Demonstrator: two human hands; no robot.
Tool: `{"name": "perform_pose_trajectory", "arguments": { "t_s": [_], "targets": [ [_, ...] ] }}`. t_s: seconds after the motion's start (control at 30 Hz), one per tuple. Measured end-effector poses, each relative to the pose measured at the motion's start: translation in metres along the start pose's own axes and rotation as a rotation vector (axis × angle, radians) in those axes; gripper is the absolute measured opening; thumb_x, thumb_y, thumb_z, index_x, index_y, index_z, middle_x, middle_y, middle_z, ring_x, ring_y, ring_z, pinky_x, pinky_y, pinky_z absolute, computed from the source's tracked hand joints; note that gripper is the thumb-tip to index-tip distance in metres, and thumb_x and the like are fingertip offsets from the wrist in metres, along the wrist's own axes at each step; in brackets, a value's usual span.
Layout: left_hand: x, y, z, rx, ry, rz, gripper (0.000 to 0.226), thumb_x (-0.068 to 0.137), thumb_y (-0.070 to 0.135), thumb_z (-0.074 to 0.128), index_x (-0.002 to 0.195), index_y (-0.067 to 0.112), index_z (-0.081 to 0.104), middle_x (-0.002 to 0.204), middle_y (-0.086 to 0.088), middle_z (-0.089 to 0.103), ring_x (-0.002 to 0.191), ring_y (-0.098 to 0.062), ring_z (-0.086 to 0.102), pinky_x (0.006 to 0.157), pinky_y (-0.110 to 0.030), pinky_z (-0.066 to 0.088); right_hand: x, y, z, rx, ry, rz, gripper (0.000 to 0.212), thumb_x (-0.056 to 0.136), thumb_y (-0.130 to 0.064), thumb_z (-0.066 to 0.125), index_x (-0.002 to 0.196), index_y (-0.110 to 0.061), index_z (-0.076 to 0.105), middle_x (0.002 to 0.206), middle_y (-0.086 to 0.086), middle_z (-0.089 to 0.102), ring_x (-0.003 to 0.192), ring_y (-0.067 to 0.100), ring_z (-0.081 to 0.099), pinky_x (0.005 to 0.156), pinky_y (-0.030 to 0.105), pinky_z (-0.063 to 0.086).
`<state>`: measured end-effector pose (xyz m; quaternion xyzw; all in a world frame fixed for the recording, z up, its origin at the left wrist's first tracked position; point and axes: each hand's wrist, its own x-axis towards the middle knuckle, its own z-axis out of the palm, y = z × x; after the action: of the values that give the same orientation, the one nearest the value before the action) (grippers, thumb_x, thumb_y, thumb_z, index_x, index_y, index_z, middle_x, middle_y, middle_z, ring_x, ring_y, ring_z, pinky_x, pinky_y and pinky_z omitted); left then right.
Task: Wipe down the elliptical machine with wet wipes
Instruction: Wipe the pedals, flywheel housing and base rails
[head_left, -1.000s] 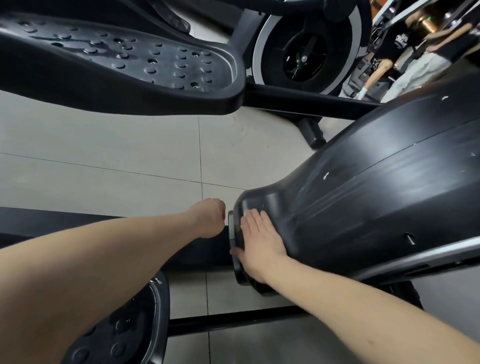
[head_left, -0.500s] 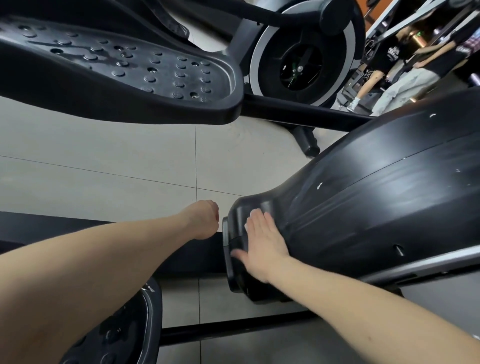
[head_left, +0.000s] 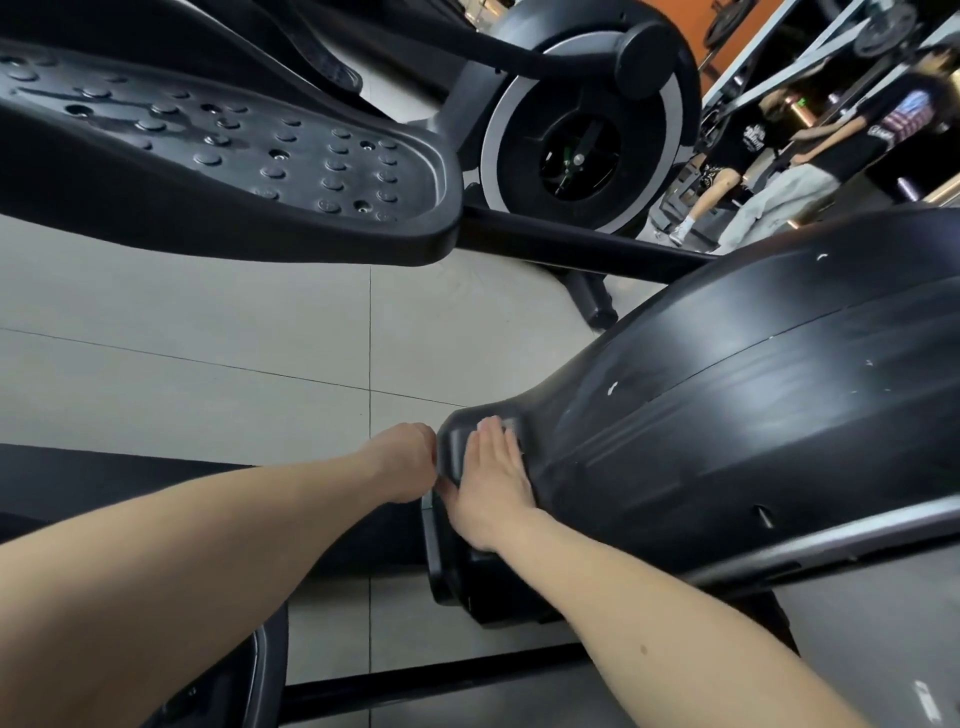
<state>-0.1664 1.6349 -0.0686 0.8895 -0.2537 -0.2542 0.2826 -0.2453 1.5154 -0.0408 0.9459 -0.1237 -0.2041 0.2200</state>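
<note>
right hand (head_left: 488, 483) is laid flat, fingers straight, on the narrow end of the elliptical's black shroud (head_left: 727, 441), low over the tiled floor (head_left: 208, 338). left hand (head_left: 405, 457) is curled up right at the shroud's tip, can't tell if it's holding anything. studded pedal (head_left: 234, 156) sits above.

Pale grey floor tiles (head_left: 182, 332) with thin dark grout lines spreading left of and beyond the grip, orange wall (head_left: 727, 31) far beyond it to the right, person in black printed T-shirt and shorts (head_left: 740, 140) walking there, second person in black top and light trousers (head_left: 883, 130) just beside.
</note>
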Motion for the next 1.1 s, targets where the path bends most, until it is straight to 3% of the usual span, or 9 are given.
{"name": "perform_pose_trajectory", "arguments": {
  "t_s": [0.13,0.27,0.43,0.57,0.67,0.77,0.9,1.0,1.1],
  "targets": [
    [-0.004,0.006,-0.003,-0.006,-0.003,0.01,0.031,0.094,0.006,0.044,0.119,0.011,0.062,0.117,-0.007,0.066,0.105,-0.025,0.064,0.089,-0.032,0.055,-0.005,0.025,-0.01,-0.386,0.029,-0.043,0.101,0.097,-0.076,0.015,0.16,0.003,0.012,0.167,0.023,0.014,0.154,0.04,0.009,0.126,0.05,0.002],
    [-0.006,0.017,-0.008,-0.051,0.017,0.049,0.028,0.091,0.007,0.048,0.114,0.01,0.062,0.114,-0.007,0.067,0.103,-0.028,0.065,0.087,-0.036,0.056,-0.032,0.071,-0.057,-0.845,-0.003,0.003,0.094,0.099,-0.072,0.006,0.159,0.0,0.003,0.169,0.023,-0.001,0.156,0.041,-0.008,0.124,0.057,-0.008],
    [-0.008,0.032,-0.01,-0.144,0.014,0.08,0.028,0.09,0.009,0.051,0.115,0.013,0.062,0.115,-0.007,0.065,0.104,-0.026,0.063,0.091,-0.037,0.056,-0.046,0.113,-0.107,-0.916,0.058,0.225,0.09,0.101,-0.068,0.006,0.16,-0.001,0.001,0.169,0.021,-0.003,0.156,0.04,-0.012,0.124,0.056,-0.011],
    [-0.006,0.032,-0.007,-0.174,0.028,0.069,0.027,0.092,0.009,0.05,0.115,0.012,0.063,0.112,-0.007,0.066,0.1,-0.025,0.064,0.086,-0.034,0.056,-0.053,0.075,-0.087,-1.092,-0.063,0.087,0.081,0.102,-0.069,0.015,0.16,-0.015,0.027,0.155,0.026,0.037,0.139,0.052,0.023,0.11,0.064,0.01],
    [-0.006,0.033,-0.005,-0.176,0.045,0.076,0.027,0.092,0.008,0.05,0.114,0.012,0.063,0.11,-0.005,0.066,0.098,-0.024,0.064,0.085,-0.033,0.056,-0.057,0.05,-0.051,-1.007,-0.162,-0.001,0.082,0.103,-0.065,0.006,0.16,-0.009,0.023,0.158,0.029,0.031,0.144,0.052,0.017,0.116,0.062,0.006],
    [-0.01,0.042,-0.007,-0.144,0.042,0.118,0.026,0.09,0.006,0.048,0.108,0.008,0.066,0.108,-0.008,0.068,0.097,-0.025,0.064,0.082,-0.033,0.056,-0.058,0.077,-0.067,-0.901,0.017,0.051,0.086,0.103,-0.065,0.008,0.16,-0.001,0.001,0.169,0.023,-0.001,0.156,0.041,-0.01,0.124,0.056,-0.009],
    [-0.013,0.06,-0.007,-0.152,0.066,0.154,0.02,0.089,0.01,0.048,0.098,0.01,0.066,0.106,-0.009,0.069,0.094,-0.025,0.062,0.078,-0.029,0.051,-0.063,0.129,-0.135,-0.862,0.18,0.216,0.086,0.104,-0.064,0.015,0.16,0.0,0.005,0.17,0.021,0.0,0.156,0.038,-0.012,0.124,0.058,-0.005],
    [-0.013,0.072,-0.006,-0.143,0.079,0.171,0.024,0.095,0.012,0.047,0.106,0.01,0.069,0.11,-0.008,0.071,0.101,-0.025,0.066,0.088,-0.033,0.055,-0.069,0.137,-0.142,-0.814,0.174,0.23,0.077,0.107,-0.055,0.021,0.16,0.001,0.013,0.168,0.023,0.006,0.155,0.04,0.0,0.123,0.056,0.008],
    [-0.012,0.079,-0.005,-0.132,0.086,0.191,0.026,0.098,0.013,0.046,0.114,0.01,0.066,0.119,-0.007,0.068,0.111,-0.025,0.064,0.095,-0.032,0.052,-0.077,0.139,-0.134,-0.751,0.263,0.153,0.058,0.106,-0.046,0.031,0.145,-0.005,0.044,0.142,0.02,0.035,0.135,0.034,0.029,0.106,0.047,0.032]
  ]
}}
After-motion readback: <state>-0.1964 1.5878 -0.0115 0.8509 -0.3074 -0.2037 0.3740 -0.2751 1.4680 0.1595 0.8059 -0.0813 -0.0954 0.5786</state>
